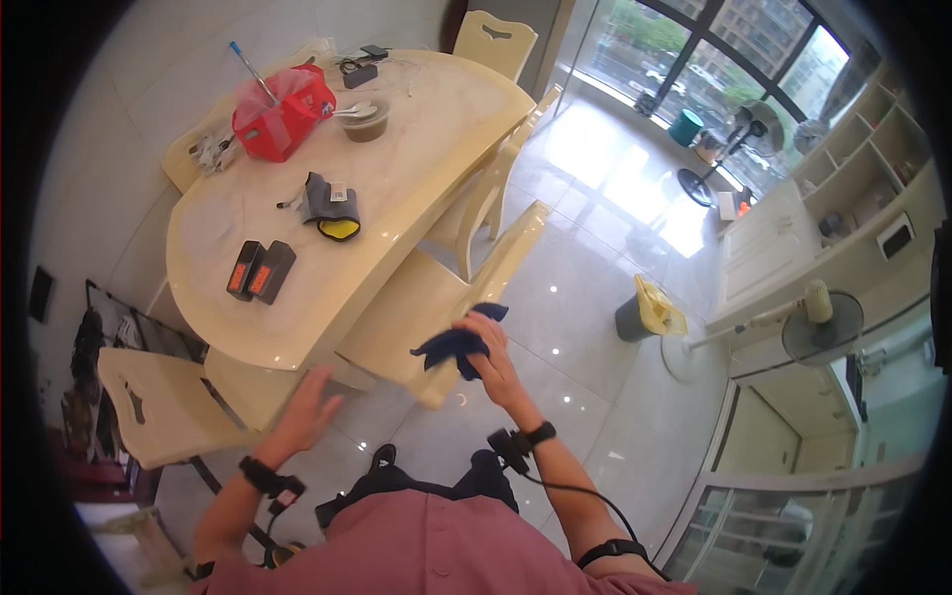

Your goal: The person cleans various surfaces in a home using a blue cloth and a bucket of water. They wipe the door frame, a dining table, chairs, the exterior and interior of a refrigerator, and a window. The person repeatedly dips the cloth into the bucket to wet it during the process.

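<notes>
A dark blue cloth (451,349) is bunched in my right hand (491,357), its loose ends sticking out past the fingers. Under and beyond it runs the top of a cream chair's backrest (506,260); whether the cloth touches the wood I cannot tell. My left hand (303,409) holds nothing, fingers apart, near the rounded end of the cream table (327,312). Both wrists carry strapped-on black devices. Two black boxes with orange labels (260,271) stand on the tabletop, close to a grey cloth item with a yellow inside (332,208).
Further along the table are a red bag (282,115), a lidded plastic bowl (364,123) and black adapters with cables (361,74). Another chair (163,405) stands at lower left. On the tiled floor to the right are a lined trash bin (639,312) and a pedestal fan (818,323).
</notes>
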{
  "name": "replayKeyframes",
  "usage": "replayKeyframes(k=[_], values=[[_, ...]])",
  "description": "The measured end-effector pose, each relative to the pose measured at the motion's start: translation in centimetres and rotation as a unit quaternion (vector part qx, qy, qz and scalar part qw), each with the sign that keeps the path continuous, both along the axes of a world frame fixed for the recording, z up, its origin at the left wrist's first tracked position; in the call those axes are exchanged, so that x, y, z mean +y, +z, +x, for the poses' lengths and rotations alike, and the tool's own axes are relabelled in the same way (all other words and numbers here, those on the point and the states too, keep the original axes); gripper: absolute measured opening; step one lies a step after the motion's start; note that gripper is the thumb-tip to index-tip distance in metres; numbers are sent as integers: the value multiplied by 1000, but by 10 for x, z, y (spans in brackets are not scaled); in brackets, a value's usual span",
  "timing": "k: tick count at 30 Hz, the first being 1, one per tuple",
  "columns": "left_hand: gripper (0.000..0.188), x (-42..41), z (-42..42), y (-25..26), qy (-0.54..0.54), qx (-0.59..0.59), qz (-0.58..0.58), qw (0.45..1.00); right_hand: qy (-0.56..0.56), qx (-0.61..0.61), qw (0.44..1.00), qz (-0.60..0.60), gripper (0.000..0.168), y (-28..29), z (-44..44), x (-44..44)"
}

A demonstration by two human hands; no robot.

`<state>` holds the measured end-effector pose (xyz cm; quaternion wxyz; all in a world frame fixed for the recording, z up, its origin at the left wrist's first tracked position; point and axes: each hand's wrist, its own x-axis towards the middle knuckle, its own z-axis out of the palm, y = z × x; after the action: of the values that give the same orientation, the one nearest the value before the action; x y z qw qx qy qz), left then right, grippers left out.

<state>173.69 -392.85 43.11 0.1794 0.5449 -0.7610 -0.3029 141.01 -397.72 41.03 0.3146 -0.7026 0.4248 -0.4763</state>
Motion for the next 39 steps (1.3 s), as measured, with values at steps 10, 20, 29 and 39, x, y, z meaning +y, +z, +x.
replayKeyframes(k=[10,20,29,39], values=[[48,-39,-198,9,83,13,-46,995,-131,249,953,-114,26,9,-68,-144],[37,-34,-215,-6,141,-65,-140,978,-22,202,978,36,39,-36,-127,-280],[43,-29,-219,-2,180,-111,13,977,152,-301,793,507,40,-106,-165,-313],[28,-53,-233,8,231,-101,-45,967,95,-352,683,633,42,-139,-160,-318]])
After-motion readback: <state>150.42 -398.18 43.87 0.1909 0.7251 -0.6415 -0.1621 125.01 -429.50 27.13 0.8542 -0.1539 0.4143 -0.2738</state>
